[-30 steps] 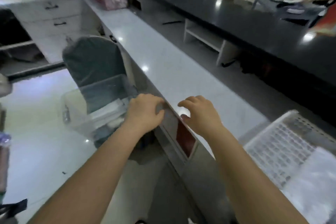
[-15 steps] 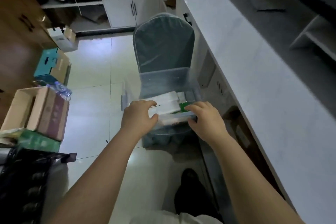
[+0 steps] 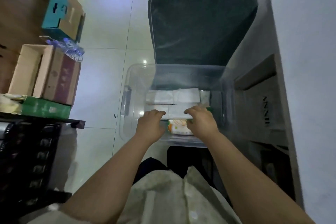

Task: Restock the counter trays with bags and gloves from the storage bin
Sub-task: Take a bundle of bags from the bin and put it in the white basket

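A clear plastic storage bin [image 3: 127, 96] stands on a grey-green chair below me. Inside lie several white packs [image 3: 174, 96] and, nearest me, a pack with orange and green print [image 3: 179, 126]. My left hand [image 3: 151, 125] and my right hand [image 3: 201, 120] are both down inside the bin, fingers curled onto the two ends of a white pack [image 3: 177, 112] that lies on top. Whether that pack is lifted off the others I cannot tell.
The chair back [image 3: 200, 18] rises just beyond the bin. The white counter [image 3: 309, 60] runs along the right with open shelves under it. Cardboard boxes [image 3: 45, 72] and a black crate [image 3: 27, 160] stand at the left, with tiled floor [image 3: 103, 78] between.
My view swung from the counter top down to the bin. Both hands went from the counter edge to the bin rim, then down inside onto a white pack.
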Demonstrator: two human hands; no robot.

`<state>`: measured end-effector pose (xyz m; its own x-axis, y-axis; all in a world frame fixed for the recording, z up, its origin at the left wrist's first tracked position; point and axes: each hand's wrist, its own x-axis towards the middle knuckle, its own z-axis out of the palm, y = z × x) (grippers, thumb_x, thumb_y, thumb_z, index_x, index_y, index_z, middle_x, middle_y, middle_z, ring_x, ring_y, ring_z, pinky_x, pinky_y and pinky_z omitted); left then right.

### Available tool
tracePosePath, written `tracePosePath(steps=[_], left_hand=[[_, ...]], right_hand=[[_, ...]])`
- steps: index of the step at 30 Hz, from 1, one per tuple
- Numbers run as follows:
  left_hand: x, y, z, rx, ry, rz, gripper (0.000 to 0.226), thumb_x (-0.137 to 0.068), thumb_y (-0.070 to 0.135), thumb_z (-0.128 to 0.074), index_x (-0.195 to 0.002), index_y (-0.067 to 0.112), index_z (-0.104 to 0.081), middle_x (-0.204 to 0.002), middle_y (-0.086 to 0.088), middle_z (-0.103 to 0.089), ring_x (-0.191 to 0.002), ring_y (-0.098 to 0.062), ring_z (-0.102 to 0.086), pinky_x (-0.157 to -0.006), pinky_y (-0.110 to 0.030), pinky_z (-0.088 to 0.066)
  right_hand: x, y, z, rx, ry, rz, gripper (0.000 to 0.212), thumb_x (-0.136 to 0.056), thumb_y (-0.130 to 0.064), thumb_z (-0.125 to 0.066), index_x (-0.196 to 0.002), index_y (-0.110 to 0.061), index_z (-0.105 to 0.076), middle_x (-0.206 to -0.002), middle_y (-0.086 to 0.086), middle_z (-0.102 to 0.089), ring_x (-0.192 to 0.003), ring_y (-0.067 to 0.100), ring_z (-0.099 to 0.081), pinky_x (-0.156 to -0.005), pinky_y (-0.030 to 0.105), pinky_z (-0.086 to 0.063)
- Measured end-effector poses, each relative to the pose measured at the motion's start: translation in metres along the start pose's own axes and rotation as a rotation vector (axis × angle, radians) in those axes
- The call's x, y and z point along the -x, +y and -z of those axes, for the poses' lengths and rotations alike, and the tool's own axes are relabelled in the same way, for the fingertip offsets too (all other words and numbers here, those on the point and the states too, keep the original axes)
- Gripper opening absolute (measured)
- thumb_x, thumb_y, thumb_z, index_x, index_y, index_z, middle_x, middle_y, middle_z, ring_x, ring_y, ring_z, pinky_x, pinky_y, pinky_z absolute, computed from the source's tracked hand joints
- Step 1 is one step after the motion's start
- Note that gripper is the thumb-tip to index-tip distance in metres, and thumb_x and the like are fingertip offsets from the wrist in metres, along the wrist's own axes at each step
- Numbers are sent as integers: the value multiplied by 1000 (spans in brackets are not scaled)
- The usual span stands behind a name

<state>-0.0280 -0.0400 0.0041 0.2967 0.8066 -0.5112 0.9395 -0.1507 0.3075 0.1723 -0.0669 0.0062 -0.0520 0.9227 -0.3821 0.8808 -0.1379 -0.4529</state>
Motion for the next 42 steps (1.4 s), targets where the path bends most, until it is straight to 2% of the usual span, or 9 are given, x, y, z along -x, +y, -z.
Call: tracePosePath(steps=[4,12,19,22,25,30,34,37,42], left_hand=[[-58,-8,-23,-39,-118,15,58,-82,26,-60,-138,25,-43,-138,-5,-49,-121,-30,-44,-94,-41,-38],[-181,-49,-102,-143,-282,-26,68,-82,22,-62,-144,24,-32,-145,-4,-40,-131,-27,-38,-101,-41,-36],[-195,-75,-154,-264,-290,-29,83,-84,22,-59,-150,18,-9,-153,-8,-22,-138,-28,-23,-109,-45,-25],[-193,-79,-159,-180,-239,-40,80,-77,39,-59,-145,20,-21,-137,-9,-37,-123,-31,-34,-101,-44,-27],[-193,-84,-155,-39,-270,-37,83,-73,53,-61,-144,21,-30,-131,-10,-43,-119,-33,-38,-101,-45,-29],[-191,-88,-140,203,-360,-8,50,-82,17,-67,-130,19,-51,-123,-13,-50,-110,-35,-51,-92,-40,-41],[-198,-72,-109,189,-200,-159,32,-80,7,-60,-111,15,-64,-110,-13,-59,-101,-36,-55,-83,-41,-46],[-223,-60,-88,188,-47,-238,31,-76,4,-61,-105,14,-66,-102,-14,-61,-94,-37,-56,-76,-42,-48],[-279,-54,-88,141,5,-202,38,-83,18,-65,-121,17,-63,-113,-16,-60,-107,-37,-52,-89,-41,-43]], right_hand=[[-48,17,-23,-40,-81,-44,38,-83,-14,-61,-121,-18,-61,-123,7,-60,-112,30,-49,-91,40,-42],[-132,65,-92,-81,-81,-146,34,-83,-12,-62,-117,-17,-63,-120,6,-63,-110,29,-51,-91,36,-41],[-162,79,-122,-78,-98,-153,34,-79,-9,-66,-113,-14,-65,-117,9,-65,-107,31,-54,-91,39,-46],[-165,75,-125,-71,-88,-132,33,-78,-8,-67,-110,-13,-67,-113,10,-67,-105,31,-57,-92,42,-47],[-165,70,-123,-79,-51,-131,31,-77,-6,-67,-107,-12,-68,-109,11,-69,-102,33,-58,-91,43,-47],[-162,60,-113,-91,10,-118,28,-78,-3,-67,-105,-10,-70,-105,10,-70,-99,31,-59,-88,41,-49],[-161,54,-96,-107,153,-91,28,-73,2,-70,-99,-9,-70,-98,11,-71,-94,33,-61,-82,42,-51],[-165,56,-88,-99,286,-72,26,-73,1,-70,-97,-9,-70,-96,10,-70,-93,32,-61,-83,41,-50],[-181,66,-92,-113,290,-110,25,-77,-2,-67,-101,-9,-69,-99,12,-68,-97,34,-58,-86,45,-49]])
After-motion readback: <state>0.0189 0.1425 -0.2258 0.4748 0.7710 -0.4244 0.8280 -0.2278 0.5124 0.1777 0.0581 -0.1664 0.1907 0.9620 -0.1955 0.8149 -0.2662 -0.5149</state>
